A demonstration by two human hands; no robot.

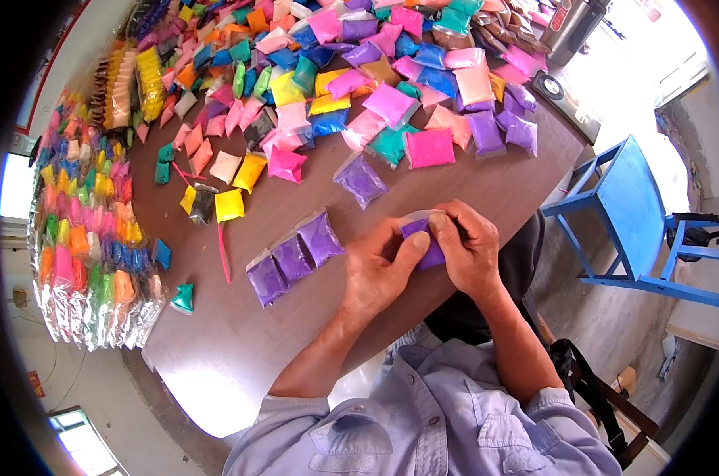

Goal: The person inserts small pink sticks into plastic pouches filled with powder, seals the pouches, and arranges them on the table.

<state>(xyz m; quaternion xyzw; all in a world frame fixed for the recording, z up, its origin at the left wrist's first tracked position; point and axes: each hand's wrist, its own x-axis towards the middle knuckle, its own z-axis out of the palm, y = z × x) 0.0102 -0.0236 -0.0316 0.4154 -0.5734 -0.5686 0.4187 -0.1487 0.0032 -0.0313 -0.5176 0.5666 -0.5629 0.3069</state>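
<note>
Both hands grip one small purple packet (428, 247) in a clear wrapper, held just over the table's near edge. My left hand (379, 266) pinches its left side, thumb on top. My right hand (466, 242) has its thumb and fingers closed on the right side. Left of my hands, three purple packets (293, 259) lie side by side in an overlapping row. A single purple packet (360, 181) rests farther up the table, between that row and the big pile.
A heap of multicoloured packets (391, 103) covers the far side of the brown table (193, 278). Bundles of bagged packets (90, 230) line the left edge. A scale-like device with a dial (551, 86) and metal flask (573, 32) stand far right. A blue chair (633, 210) is at right.
</note>
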